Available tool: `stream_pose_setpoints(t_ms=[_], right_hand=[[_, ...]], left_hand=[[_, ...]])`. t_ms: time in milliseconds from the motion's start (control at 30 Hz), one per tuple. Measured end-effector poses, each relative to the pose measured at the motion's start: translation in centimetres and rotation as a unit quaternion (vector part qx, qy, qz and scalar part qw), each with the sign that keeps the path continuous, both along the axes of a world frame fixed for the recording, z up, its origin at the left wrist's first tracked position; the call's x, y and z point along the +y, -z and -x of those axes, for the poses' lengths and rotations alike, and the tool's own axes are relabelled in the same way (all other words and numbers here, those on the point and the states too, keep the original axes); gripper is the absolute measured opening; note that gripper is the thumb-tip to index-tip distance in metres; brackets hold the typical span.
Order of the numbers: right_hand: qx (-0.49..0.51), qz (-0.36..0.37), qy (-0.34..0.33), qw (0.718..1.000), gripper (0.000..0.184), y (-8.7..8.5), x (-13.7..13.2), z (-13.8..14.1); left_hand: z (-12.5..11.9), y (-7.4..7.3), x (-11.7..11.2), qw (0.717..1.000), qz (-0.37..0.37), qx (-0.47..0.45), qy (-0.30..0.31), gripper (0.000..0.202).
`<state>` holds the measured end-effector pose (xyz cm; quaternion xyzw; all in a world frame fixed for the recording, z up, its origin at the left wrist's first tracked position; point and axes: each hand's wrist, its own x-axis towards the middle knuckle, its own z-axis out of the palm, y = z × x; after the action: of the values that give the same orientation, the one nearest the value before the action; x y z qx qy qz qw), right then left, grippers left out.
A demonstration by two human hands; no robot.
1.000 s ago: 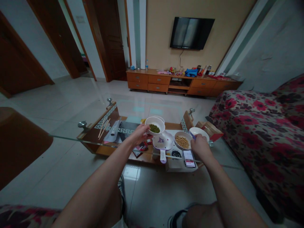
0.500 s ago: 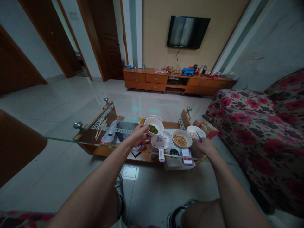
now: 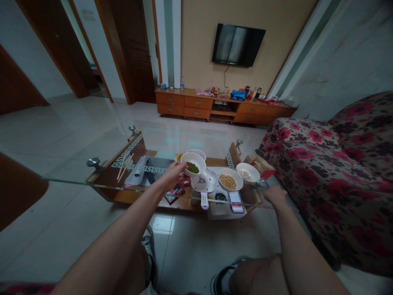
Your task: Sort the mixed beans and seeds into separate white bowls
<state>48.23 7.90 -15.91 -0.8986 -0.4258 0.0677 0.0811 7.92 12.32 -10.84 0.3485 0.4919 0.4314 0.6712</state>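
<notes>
While my left hand pinches a white bowl of green beans at its left rim, fingers bent against the wall, my right hand holds a blue-handled utensil near the front right corner of the glass coffee table. Those right fingers look curled in, though blur hides their exact grip. The green-bean bowl sits right of the table's middle, towards the front edge, partly covering a second white bowl. Beside it is a purple-trimmed dish whose handle points to the front edge; I cannot tell whether they touch. Further right are bowls of soybeans and pale pieces. I judge the step in hand to be steadying the beans with the utensil held aside; the next move calls for a level left wrist.
</notes>
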Motion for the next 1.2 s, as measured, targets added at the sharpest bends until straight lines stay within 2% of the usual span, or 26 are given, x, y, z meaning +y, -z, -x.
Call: stream_pose_setpoints(t_ms=[133,333,467,567,767,867,1000,1100,1200], right_hand=[[0.009,0.046,0.022,0.999,0.046,0.7,-0.2,-0.2],[0.007,0.038,-0.001,0.999,0.024,1.1,-0.3,-0.4],[0.016,0.031,0.009,0.999,0.02,0.9,-0.4,0.0],[0.037,0.027,0.01,0.999,0.026,0.1,-0.4,0.4],[0.109,0.011,0.022,0.994,0.038,-2.7,0.5,1.8],[0.217,0.041,0.022,0.975,0.039,-2.6,0.6,3.8],[0.367,0.051,0.036,0.928,0.041,-0.9,0.0,7.3],[0.439,0.052,0.056,0.895,0.039,-0.4,0.0,9.0],[0.489,0.029,0.065,0.869,0.04,-0.6,0.3,9.5]], left_hand=[[0.0,0.1,0.0,1.0,0.0,-0.002,-0.004,0.02],[-0.1,0.0,0.1,1.0,0.008,0.003,-0.018,0.018],[-0.2,-0.1,0.2,1.0,0.007,0.003,-0.017,0.018],[-0.3,-0.1,0.1,1.0,0.003,0.008,-0.013,0.018],[-0.2,0.3,0.2,1.0,-0.004,0.023,-0.011,0.018],[-0.1,0.5,0.2,1.0,-0.012,0.022,-0.005,0.021],[0.1,0.6,0.1,1.0,-0.018,0.013,0.014,0.021],[0.1,0.8,0.2,0.999,-0.022,0.007,0.029,0.024],[0.0,0.8,0.2,0.999,-0.026,0.003,0.028,0.027]])
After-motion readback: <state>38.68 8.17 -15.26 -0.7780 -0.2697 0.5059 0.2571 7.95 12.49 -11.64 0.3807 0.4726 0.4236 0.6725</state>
